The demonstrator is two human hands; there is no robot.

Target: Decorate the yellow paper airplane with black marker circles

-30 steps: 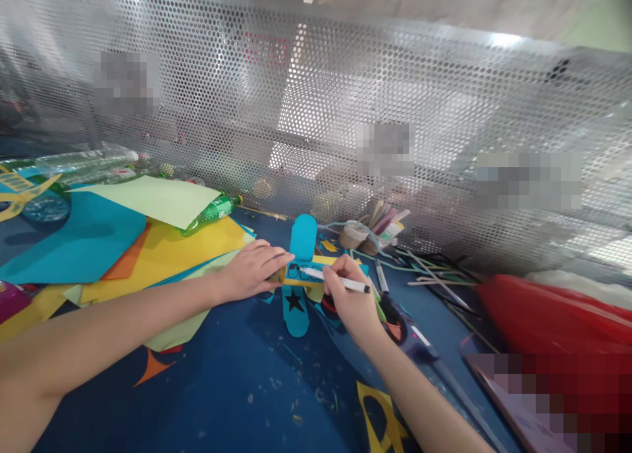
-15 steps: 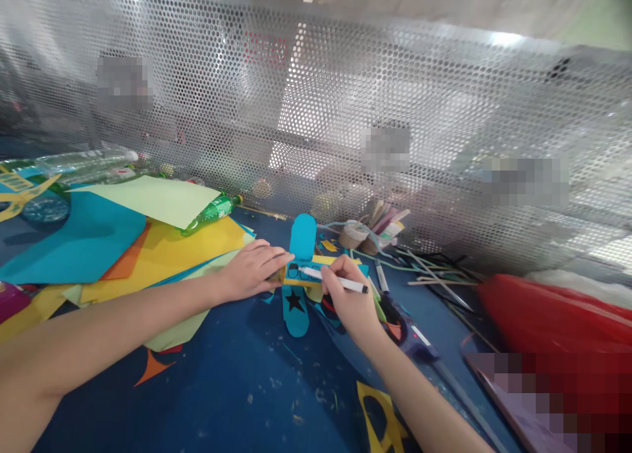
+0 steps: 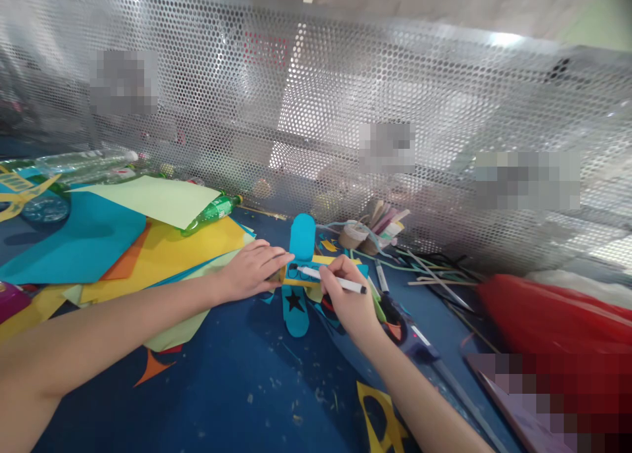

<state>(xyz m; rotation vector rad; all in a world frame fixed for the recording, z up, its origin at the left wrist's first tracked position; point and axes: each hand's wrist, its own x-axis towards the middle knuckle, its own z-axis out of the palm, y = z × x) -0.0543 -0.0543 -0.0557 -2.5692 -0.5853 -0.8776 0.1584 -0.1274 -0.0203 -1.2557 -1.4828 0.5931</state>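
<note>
A paper airplane model [image 3: 302, 237] lies in front of me, with blue wings and a yellow and blue body. One wing bears a black star [image 3: 294, 300], and round outlines are drawn along the body. My left hand [image 3: 254, 270] grips the body's left end between thumb and fingers. In my right hand [image 3: 348, 293] is a white marker [image 3: 340, 282], its black tip on or just above the blue strip of the body. The far end of the body is partly hidden behind my right hand.
Coloured paper sheets [image 3: 182, 245] and a green bottle [image 3: 214, 214] are at left. A glue gun [image 3: 412, 334], another marker [image 3: 382, 276] and a red plastic bag [image 3: 553, 315] lie at right. Behind stands a perforated metal screen [image 3: 222, 97]. A yellow paper scrap [image 3: 368, 400] is in front.
My right hand and the marker have shifted very slightly left along the body. My left hand stays in place on the airplane model.
</note>
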